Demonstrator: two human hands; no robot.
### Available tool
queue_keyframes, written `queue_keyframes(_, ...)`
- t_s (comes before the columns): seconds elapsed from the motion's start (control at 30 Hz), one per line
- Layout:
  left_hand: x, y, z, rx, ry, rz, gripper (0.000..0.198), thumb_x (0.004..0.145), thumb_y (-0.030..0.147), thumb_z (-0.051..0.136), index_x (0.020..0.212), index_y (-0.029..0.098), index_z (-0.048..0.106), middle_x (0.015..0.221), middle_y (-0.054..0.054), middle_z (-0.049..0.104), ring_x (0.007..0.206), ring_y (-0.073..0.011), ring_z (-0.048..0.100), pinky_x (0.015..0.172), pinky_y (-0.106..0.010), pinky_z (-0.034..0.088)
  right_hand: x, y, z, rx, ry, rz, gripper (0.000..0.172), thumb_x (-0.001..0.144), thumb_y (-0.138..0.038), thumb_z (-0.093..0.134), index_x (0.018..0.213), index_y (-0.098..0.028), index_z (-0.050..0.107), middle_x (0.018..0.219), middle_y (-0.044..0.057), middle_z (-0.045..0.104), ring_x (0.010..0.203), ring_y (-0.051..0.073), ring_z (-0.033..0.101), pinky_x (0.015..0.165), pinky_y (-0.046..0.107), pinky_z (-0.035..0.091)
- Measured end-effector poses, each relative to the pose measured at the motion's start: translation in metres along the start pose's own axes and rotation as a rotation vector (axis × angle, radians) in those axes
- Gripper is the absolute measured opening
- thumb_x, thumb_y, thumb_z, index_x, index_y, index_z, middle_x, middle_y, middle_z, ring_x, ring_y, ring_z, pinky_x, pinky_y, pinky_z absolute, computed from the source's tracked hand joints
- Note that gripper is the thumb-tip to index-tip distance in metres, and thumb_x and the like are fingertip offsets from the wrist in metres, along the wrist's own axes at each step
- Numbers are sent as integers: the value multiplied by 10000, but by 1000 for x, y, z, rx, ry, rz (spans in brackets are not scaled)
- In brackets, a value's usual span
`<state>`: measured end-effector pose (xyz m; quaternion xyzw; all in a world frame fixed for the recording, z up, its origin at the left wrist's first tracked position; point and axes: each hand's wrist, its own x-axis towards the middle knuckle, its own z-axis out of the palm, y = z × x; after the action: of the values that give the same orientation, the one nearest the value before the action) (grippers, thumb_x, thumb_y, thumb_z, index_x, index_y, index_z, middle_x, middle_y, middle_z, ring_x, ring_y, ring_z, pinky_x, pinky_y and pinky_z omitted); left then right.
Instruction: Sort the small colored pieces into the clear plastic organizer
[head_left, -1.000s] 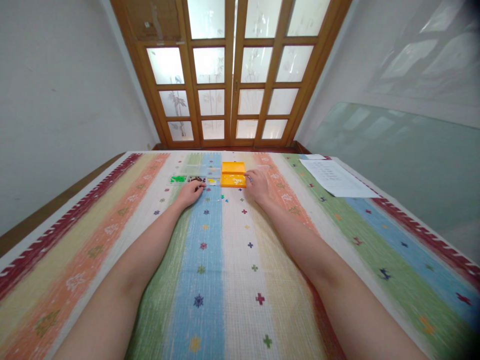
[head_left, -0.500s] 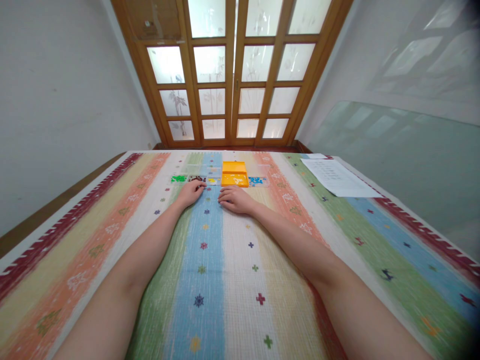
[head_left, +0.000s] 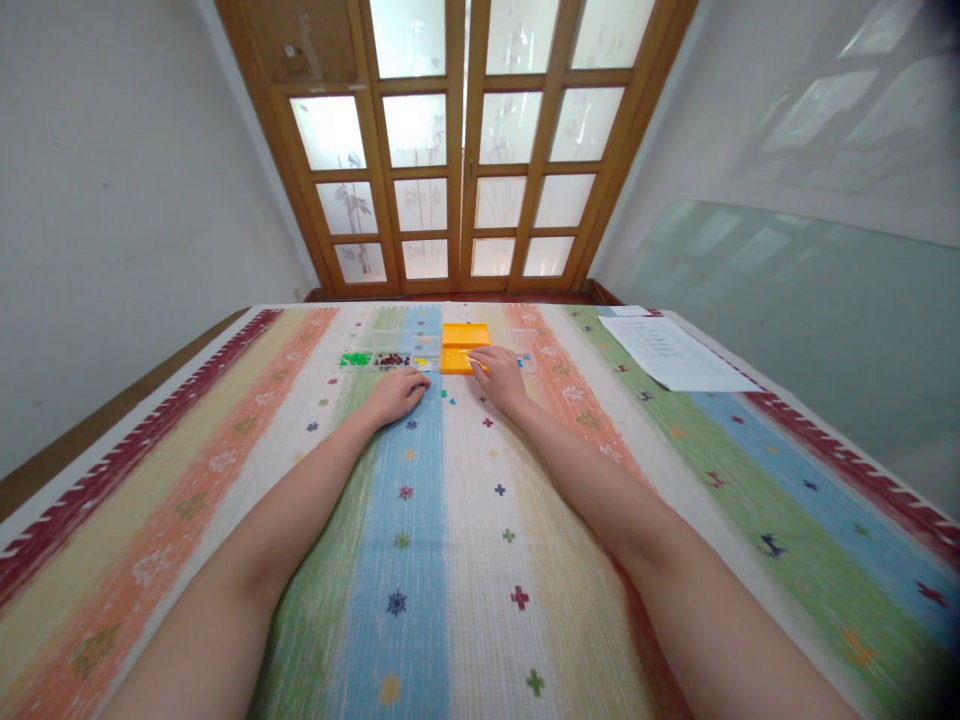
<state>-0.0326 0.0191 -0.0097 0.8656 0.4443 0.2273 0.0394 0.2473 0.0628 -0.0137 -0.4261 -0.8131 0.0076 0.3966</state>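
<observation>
My left hand rests on the striped cloth in front of the clear compartment box, its fingers curled together. Whatever they hold, if anything, is hidden. Just right of its fingertips lie a small green piece and a small blue piece. My right hand reaches over the right part of an open yellow box, fingers bent and closed at small white pieces inside. What is between them is too small to tell. Green pieces, dark brown pieces and yellow pieces fill separate compartments.
The yellow box's raised lid stands behind it. My right hand partly covers the compartment of blue pieces. Printed paper sheets lie at the back right. Wooden glazed doors stand beyond the table.
My right hand has moved up and right from the cloth to the yellow box. My left hand has shifted slightly right and nearer. The small green and blue pieces now show between the hands.
</observation>
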Motion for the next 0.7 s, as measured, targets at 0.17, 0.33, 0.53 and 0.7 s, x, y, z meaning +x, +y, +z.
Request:
queue_keyframes(0.17,3,20,3,29,-65,98,329,1001,250,477,1241,252,701,1179,-87,670,1112,-234,615,1007,-387,484,-1,17,3,-69,-31,49,328,957,-267,617,1262,-216,726,1360,131,652,1265,310,568,1094,509,413)
queue_keyframes(0.33,3,28,4,46,-99,135,343,996,229,486,1263,263,698,1183,-89,658,1101,-234,607,987,-382,488,-2,14,7,-73,-34,26,256,959,-247,602,1161,-218,756,1327,132,649,1239,306,565,1082,504,427)
queue_keyframes(0.53,2,28,2,43,-75,101,268,961,242,547,1161,237,726,1144,-90,664,1095,-248,602,997,-400,483,-3,7,5,-28,-28,-40,192,963,-218,600,1063,-205,764,1255,129,672,1190,287,577,1050,470,436)
queue_keyframes(0.7,3,26,3,0,-55,43,185,932,249,585,1032,231,740,1075,-77,672,1080,-248,610,997,-402,481,-2,-7,1,27,-155,-175,167,964,-214,605,1007,-200,765,1056,103,722,1035,253,613,948,405,457)
